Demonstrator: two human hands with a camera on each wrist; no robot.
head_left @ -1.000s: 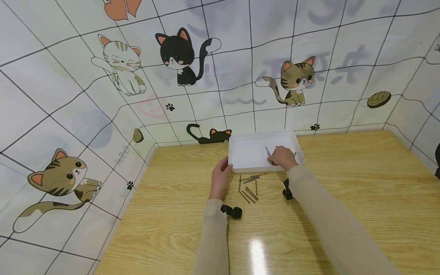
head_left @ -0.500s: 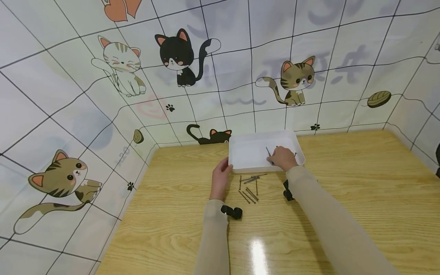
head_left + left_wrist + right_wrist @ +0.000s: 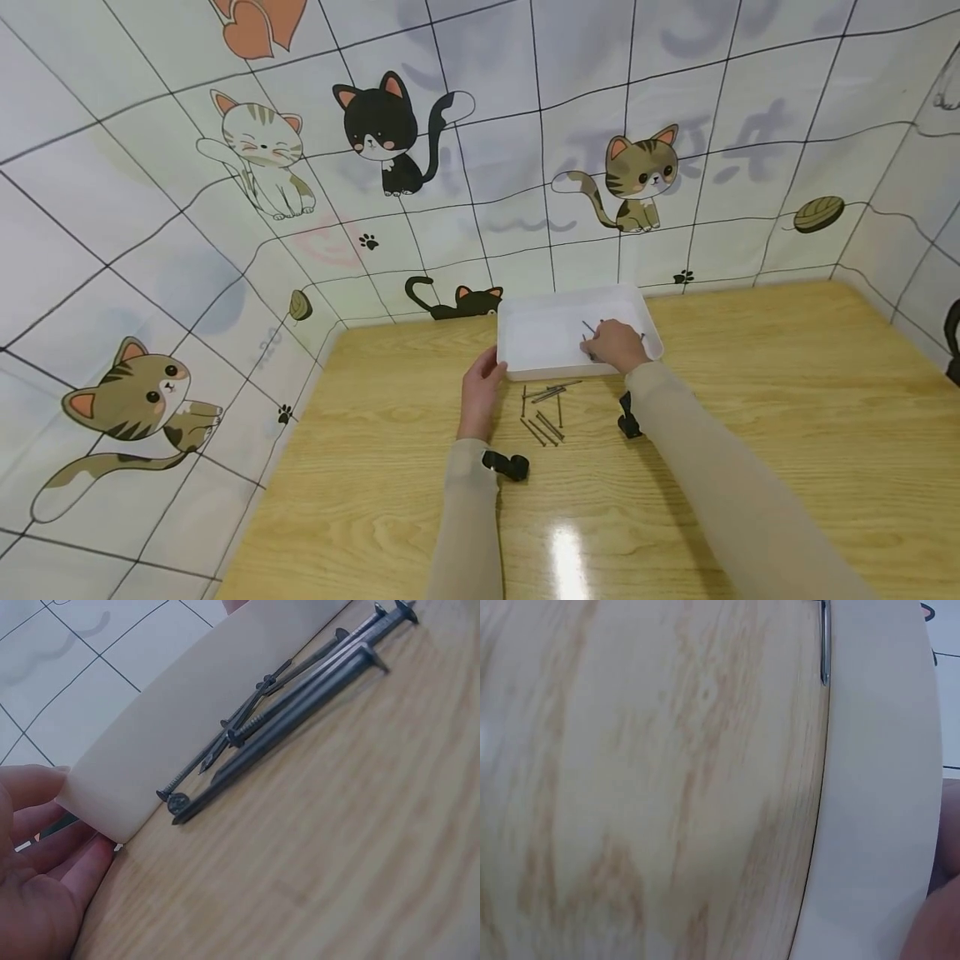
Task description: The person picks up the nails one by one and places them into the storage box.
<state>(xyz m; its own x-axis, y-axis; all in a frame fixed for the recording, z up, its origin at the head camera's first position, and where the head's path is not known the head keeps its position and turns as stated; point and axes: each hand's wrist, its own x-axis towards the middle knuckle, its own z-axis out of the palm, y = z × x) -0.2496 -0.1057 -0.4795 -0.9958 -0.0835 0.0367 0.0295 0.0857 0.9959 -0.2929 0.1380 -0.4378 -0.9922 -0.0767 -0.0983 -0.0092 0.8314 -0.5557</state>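
A shallow white tray (image 3: 540,372) stands at the back of the table. My left hand (image 3: 482,392) grips its near left corner; in the left wrist view, thumb and fingers (image 3: 90,870) lie about that corner. Inside the tray, toward its right side, my right hand (image 3: 617,345) has curled fingers pinching at dark nails (image 3: 588,326) whose ends stick out past the fingertips. How many it holds is hidden. Several more nails (image 3: 542,429) lie loose on the table before the tray. In the right wrist view the tray wall (image 3: 877,787) covers most of the hand.
A wood-grain table (image 3: 375,500) carries everything. Behind and to the left rises a white wall covering (image 3: 517,167) with grid lines and cartoon cats, close to the tray's back edge. A nail head (image 3: 642,337) shows right of my right hand in the tray.
The nail ends by my right fingertips have shifted slightly, and a second one now shows beside the first. My left hand stays at the tray corner. The head view has tilted a little.
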